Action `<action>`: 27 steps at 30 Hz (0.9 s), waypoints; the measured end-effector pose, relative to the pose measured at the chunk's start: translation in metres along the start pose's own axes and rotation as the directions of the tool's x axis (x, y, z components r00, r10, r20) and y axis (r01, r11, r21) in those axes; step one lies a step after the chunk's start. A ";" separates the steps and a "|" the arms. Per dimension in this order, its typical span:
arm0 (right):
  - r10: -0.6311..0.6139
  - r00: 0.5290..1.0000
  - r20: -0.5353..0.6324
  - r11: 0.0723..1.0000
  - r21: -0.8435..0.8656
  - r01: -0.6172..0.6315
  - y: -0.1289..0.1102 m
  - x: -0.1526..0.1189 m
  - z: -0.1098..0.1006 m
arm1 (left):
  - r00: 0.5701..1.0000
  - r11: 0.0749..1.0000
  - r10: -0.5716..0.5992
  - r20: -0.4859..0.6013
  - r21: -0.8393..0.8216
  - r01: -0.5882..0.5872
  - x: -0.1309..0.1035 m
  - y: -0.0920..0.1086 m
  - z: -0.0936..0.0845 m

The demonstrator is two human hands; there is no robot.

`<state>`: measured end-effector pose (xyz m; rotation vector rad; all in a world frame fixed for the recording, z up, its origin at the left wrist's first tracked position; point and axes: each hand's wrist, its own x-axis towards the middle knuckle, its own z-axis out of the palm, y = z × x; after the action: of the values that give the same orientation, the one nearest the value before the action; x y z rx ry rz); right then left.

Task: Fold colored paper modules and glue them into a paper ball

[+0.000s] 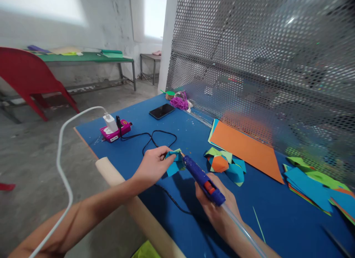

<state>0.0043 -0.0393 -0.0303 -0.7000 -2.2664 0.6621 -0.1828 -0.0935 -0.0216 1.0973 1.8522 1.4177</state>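
My left hand [155, 163] pinches a small folded paper piece [173, 167], blue with light green edges, above the blue table. In my right hand [219, 202] is a blue glue gun [201, 178] with a red switch and a clear glue stick [244, 230] coming out of its rear. The gun's nozzle points at the upper edge of the folded paper, touching it or very close. Right of the gun lie several folded paper pieces [220, 163] in orange, green and blue.
An orange paper stack [246, 149] lies against the perforated metal screen [235, 58]. Cut papers [307, 187] are at right. A phone [162, 111], purple cord [179, 102] and pink power strip [115, 131] with cables sit farther back. A cream roll [138, 210] lies along the near edge.
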 end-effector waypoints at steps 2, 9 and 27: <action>-0.012 1.000 0.004 1.000 0.000 0.012 0.000 0.000 0.000 | 1.000 1.000 0.018 -0.009 0.019 -0.018 0.000 0.001 0.000; -0.026 0.999 0.019 1.000 0.011 0.026 0.002 0.000 0.001 | 1.000 1.000 0.021 -0.003 0.015 -0.021 0.000 -0.001 0.000; 0.346 0.938 0.009 0.929 0.137 -0.344 -0.010 0.002 -0.008 | 0.998 0.999 0.012 -0.068 -0.039 -0.015 0.001 -0.006 -0.005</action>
<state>0.0056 -0.0430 -0.0184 -1.0436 -2.0770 0.9645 -0.1887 -0.0960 -0.0258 1.0567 1.8590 1.5102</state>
